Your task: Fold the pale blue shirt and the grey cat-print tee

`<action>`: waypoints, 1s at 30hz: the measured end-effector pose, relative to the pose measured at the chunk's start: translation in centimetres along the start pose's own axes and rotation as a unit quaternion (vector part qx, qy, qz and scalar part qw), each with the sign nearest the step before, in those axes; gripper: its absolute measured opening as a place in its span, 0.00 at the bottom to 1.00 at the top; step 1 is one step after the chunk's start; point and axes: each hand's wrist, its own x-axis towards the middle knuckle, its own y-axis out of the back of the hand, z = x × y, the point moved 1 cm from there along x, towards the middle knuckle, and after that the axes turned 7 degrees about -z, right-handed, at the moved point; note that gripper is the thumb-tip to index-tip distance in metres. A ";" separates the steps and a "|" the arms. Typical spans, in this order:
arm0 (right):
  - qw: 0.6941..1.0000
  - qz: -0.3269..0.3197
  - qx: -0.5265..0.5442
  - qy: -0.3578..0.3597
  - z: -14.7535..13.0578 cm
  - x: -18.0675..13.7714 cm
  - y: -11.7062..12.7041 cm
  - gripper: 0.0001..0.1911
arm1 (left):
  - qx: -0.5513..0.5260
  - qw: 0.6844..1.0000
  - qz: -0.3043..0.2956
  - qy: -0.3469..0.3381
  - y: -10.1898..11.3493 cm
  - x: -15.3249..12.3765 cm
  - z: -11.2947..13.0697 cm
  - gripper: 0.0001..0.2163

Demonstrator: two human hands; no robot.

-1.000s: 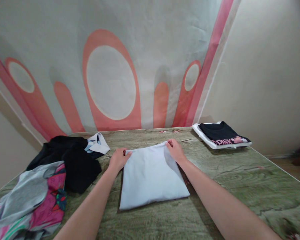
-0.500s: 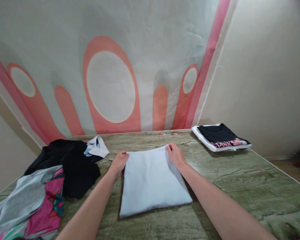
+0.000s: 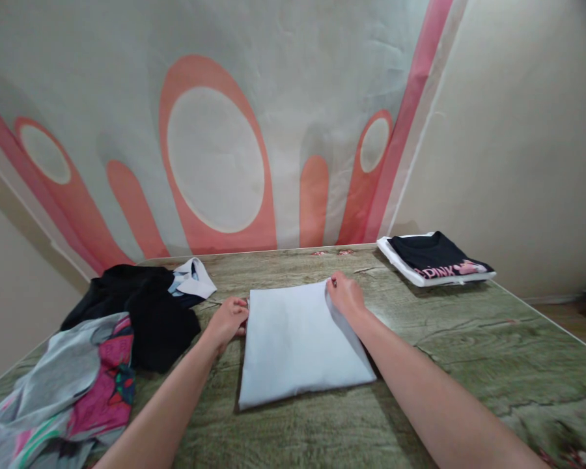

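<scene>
1. Fingers (image 3: 334,283) of the right hand (image 3: 346,296) are curled onto the far right corner of the folded white garment (image 3: 297,345); the cloth edge seems to be pinched there.
2. At the far left edge, the left hand (image 3: 229,319) is held w/ fingers bent and touching the cloth. Whether anything is gripped can't be told (the fingertips are tucked out of sight).
3. The folded white garment is laid flat at mid-table, betw. the two forearms, as a compact rectangle w/ fairly square edges. Its folding is judged all but finished: no sleeve or loose flap is seen, and only the far corners are being handled.
4. The table (image 3: 469,352) is covered in a green wood-grain pattern; bare surface is seen all round the garment.
5. At the far right corner, well apart, a black tee (image 3: 434,255) w/ pink print is stacked folded on a white folded piece (image 3: 405,268). So approx. two items are judged done already.
6. On the left, an unfolded heap is left: black clothes (image 3: 146,312) w/ a white collar (image 3: 193,279) showing, and nearer the camera a grey-and-pink garment (image 3: 78,384), crumpled. These are judged not yet dealt with.
7. Behind it all, a wall cloth (image 3: 215,163) w/ orange ovals is hung.
</scene>
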 end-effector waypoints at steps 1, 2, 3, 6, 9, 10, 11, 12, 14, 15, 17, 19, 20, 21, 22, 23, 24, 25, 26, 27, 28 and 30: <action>1.000 -0.003 -0.002 -0.001 0.0 0.0 0.0 0.15 | -0.005 1.000 -0.013 0.001 0.0 -0.5 -0.1 0.14; 1.000 -0.005 -0.004 -0.002 0.0 0.0 0.0 0.15 | -0.008 1.000 -0.025 0.003 -0.1 -0.9 -0.2 0.14; 1.000 -0.008 -0.005 -0.003 0.0 -0.1 0.1 0.16 | -0.009 0.999 -0.036 0.006 -0.1 -1.2 -0.3 0.14; 1.000 -0.015 -0.010 -0.006 0.0 -0.1 0.3 0.16 | -0.008 0.998 -0.062 0.014 -0.1 -1.6 -0.4 0.16; 1.000 -0.025 -0.013 -0.009 0.2 0.1 0.8 0.16 | -0.003 0.997 -0.070 0.018 0.1 -1.8 -0.4 0.19; 0.999 -0.028 -0.014 -0.012 0.4 0.2 1.0 0.16 | -0.001 0.997 -0.071 0.020 0.2 -1.9 -0.3 0.20; 0.999 -0.032 -0.016 -0.014 0.5 0.3 1.2 0.16 | 0.008 0.997 -0.075 0.021 0.2 -2.0 -0.2 0.21; 0.999 -0.035 -0.018 -0.016 0.7 0.3 1.3 0.16 | 0.027 0.996 -0.079 0.017 0.2 -2.1 -0.2 0.21; 0.999 -0.039 -0.023 -0.020 0.9 0.4 1.4 0.16 | 0.080 0.994 -0.077 -0.001 0.2 -2.3 -0.1 0.20; 0.999 -0.040 -0.026 -0.022 0.9 0.5 1.4 0.17 | 0.105 0.992 -0.072 -0.012 0.2 -2.4 0.0 0.19; 0.998 -0.041 -0.032 -0.023 0.7 0.4 1.4 0.18 | 0.131 0.989 -0.061 -0.024 0.1 -2.4 -0.1 0.17; 0.998 -0.041 -0.038 -0.020 0.6 0.3 1.3 0.20 | 0.127 0.990 -0.060 -0.017 0.0 -2.4 -0.3 0.15; 0.998 -0.041 -0.040 -0.016 0.5 0.2 1.2 0.21 | 0.128 0.990 -0.062 -0.012 0.0 -2.3 -0.3 0.14; 0.998 -0.041 -0.042 -0.012 0.5 0.1 1.2 0.21 | 0.131 0.989 -0.064 -0.009 0.0 -2.3 -0.4 0.13; 0.998 -0.042 -0.044 -0.008 0.5 0.1 1.2 0.20 | 0.136 0.988 -0.066 -0.006 0.0 -2.3 -0.4 0.12; 0.998 -0.042 -0.046 -0.005 0.5 0.0 1.1 0.19 | 0.143 0.988 -0.067 -0.004 0.0 -2.3 -0.5 0.10; 0.998 -0.042 -0.049 -0.003 0.5 -0.1 1.1 0.18 | 0.149 0.986 -0.068 -0.003 -0.1 -2.3 -0.5 0.10; 0.998 -0.042 -0.051 -0.002 0.5 -0.1 1.1 0.18 | 0.156 0.985 -0.069 -0.002 -0.1 -2.3 -0.5 0.09; 0.998 -0.042 -0.053 -0.002 0.5 -0.1 1.1 0.18 | 0.161 0.984 -0.069 -0.001 -0.1 -2.2 -0.4 0.09; 0.998 -0.043 -0.055 -0.001 0.4 -0.2 1.1 0.18 | 0.166 0.984 -0.069 0.001 -0.1 -2.2 -0.4 0.10; 0.998 -0.044 -0.055 -0.001 0.4 -0.2 1.1 0.18 | 0.169 0.983 -0.068 0.001 -0.1 -2.1 -0.4 0.11; 0.997 -0.046 -0.056 0.000 0.3 -0.3 1.2 0.18 | 0.174 0.983 -0.063 -0.002 -0.1 -1.9 -0.5 0.13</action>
